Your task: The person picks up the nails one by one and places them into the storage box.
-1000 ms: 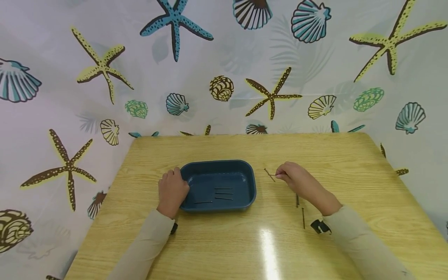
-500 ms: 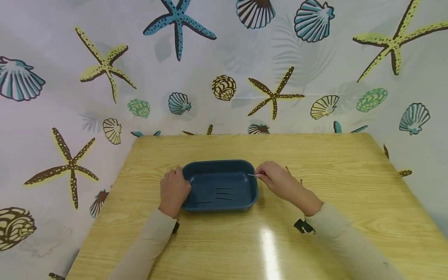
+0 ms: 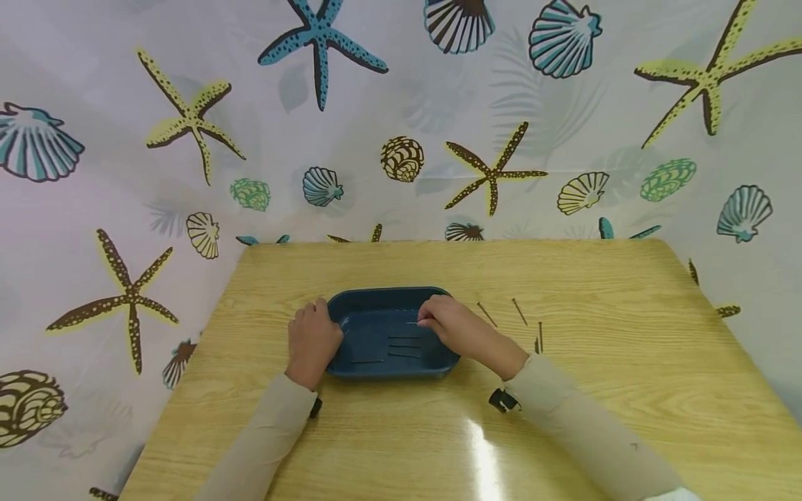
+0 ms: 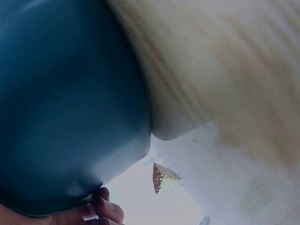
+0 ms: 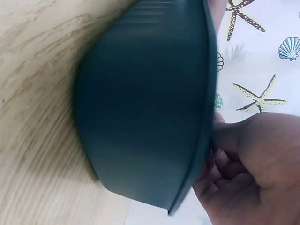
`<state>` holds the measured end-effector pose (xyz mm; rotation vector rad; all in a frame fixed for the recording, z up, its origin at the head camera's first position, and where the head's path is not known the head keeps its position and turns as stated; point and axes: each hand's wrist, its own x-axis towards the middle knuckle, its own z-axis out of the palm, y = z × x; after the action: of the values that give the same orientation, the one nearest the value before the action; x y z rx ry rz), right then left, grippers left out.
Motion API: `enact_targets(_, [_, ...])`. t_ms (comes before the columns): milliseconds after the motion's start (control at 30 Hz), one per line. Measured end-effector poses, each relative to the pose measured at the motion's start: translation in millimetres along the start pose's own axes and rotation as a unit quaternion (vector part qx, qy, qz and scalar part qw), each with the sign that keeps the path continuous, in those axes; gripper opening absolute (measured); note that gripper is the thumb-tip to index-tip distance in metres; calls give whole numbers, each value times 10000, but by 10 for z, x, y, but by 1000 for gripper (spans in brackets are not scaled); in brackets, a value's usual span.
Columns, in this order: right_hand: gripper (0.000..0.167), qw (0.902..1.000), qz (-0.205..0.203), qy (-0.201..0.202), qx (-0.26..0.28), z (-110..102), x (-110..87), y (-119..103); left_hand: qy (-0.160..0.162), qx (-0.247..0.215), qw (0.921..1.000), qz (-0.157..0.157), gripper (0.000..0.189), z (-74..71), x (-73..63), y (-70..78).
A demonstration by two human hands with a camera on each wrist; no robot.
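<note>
A dark blue rectangular tub (image 3: 388, 298) stands on the table. My left hand (image 3: 312, 341) grips its left rim, fingers outside; the left wrist view shows those fingers (image 4: 108, 210) curled at the tub's edge. Over the tub's right part, my right hand (image 3: 464, 332) pinches a thin nail (image 3: 411, 323), which points left. Several nails (image 3: 404, 346) lie flat on the tub's floor, most of them in a row below the held one. In the right wrist view the tub's wall (image 5: 140, 103) hides the fingertips of the right hand (image 5: 255, 164) and the nail.
Right of the tub, several loose nails (image 3: 519, 312) lie on the wooden table (image 3: 595, 292), partly beside the right forearm. A curtain (image 3: 401, 83) printed with starfish and shells hangs behind the table and along its sides.
My right hand has carried the nail leftward from the table, across the tub's right rim, to above its inside. The left hand keeps its grip on the rim.
</note>
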<state>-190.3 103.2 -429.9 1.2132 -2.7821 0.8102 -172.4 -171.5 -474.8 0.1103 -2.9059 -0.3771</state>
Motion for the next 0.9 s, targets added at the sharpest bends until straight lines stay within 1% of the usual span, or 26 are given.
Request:
enact_targets(100, [7, 10000, 16, -91, -6, 78, 58, 7, 37, 24, 10000, 43, 19, 16, -8, -3])
enact_targets(300, [7, 9994, 172, -285, -128, 217, 165, 36, 111, 24, 9999, 67, 16, 26, -7, 0])
enact_targets(533, [7, 9986, 225, -324, -353, 327, 270, 67, 17, 48, 10000, 44, 19, 27, 4, -4])
enact_targets(700, [9, 9960, 420, -520, -586, 395, 340, 94, -43, 17, 10000, 3, 20, 19, 11, -12])
enact_targets(900, [9, 9944, 559, -733, -511, 460, 401, 101, 38, 51, 10000, 19, 18, 34, 16, -17])
